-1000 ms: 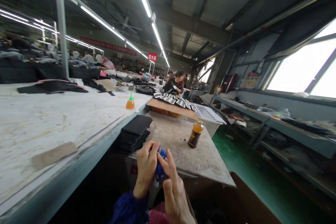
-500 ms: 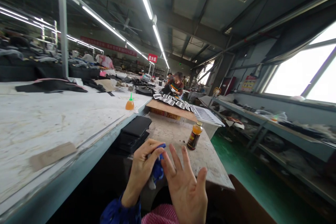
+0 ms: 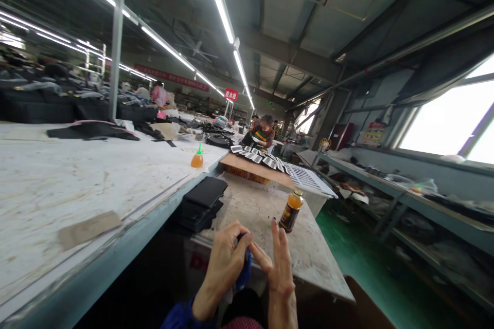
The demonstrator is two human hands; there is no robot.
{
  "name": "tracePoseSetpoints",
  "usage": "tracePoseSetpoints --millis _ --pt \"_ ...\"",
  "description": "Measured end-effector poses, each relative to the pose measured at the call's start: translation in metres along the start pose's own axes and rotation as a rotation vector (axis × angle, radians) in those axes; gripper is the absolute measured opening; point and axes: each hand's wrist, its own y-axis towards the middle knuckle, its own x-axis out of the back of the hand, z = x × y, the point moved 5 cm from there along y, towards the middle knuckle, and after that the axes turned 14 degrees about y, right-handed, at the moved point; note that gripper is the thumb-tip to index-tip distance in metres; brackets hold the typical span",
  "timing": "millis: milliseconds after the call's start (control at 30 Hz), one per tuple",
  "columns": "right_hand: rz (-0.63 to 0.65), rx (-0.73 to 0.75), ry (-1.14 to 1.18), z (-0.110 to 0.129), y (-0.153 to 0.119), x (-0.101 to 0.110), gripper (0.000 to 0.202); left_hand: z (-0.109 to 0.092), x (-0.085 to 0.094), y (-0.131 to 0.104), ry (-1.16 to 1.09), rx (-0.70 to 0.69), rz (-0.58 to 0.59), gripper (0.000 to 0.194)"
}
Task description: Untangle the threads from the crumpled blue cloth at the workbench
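The left hand [image 3: 227, 255] pinches a blue cloth [image 3: 244, 273]; the right hand [image 3: 281, 273]'s grip is spread. A bottle [image 3: 290, 212] stands near the counter [image 3: 314, 254]'s right edge.

The long white stained surface [image 3: 154, 177] carries an orange squeeze bottle with green nozzle [image 3: 197, 159], a flat grey-brown strip [image 3: 90, 229] and black fabric pieces [image 3: 94, 132]. On the scuffed beige surface [image 3: 250, 203] stands a dark-labelled amber bottle [image 3: 290, 211], black rectangular pieces [image 3: 204, 194] stacked at the left edge.
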Motion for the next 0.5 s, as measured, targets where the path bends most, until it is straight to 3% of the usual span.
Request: tracePoseSetpoints --millis 133,267,367,433,500 --pt "0.042 0.032 -0.004 -0.001 -0.003 -0.005 0.078 0.008 -0.005 0.001 -0.223 0.159 0.024 0.03" --pt "0.041 0.021 0.028 -0.005 -0.005 -0.01 0.072 0.018 -0.022 -0.002 -0.768 0.464 0.094 0.04" --pt "0.002 0.019 0.053 -0.004 -0.005 -0.009 0.069 0.02 -0.032 -0.008 -1.082 0.661 0.022 0.043" --pt "-0.009 0.04 0.071 0.0 -0.005 -0.008 0.074 0.017 -0.037 -0.011 -1.17 0.701 -0.001 0.044" --pt "-0.001 0.064 0.096 0.005 -0.003 -0.005 0.076 0.009 -0.038 -0.011 -1.103 0.605 0.037 0.042"
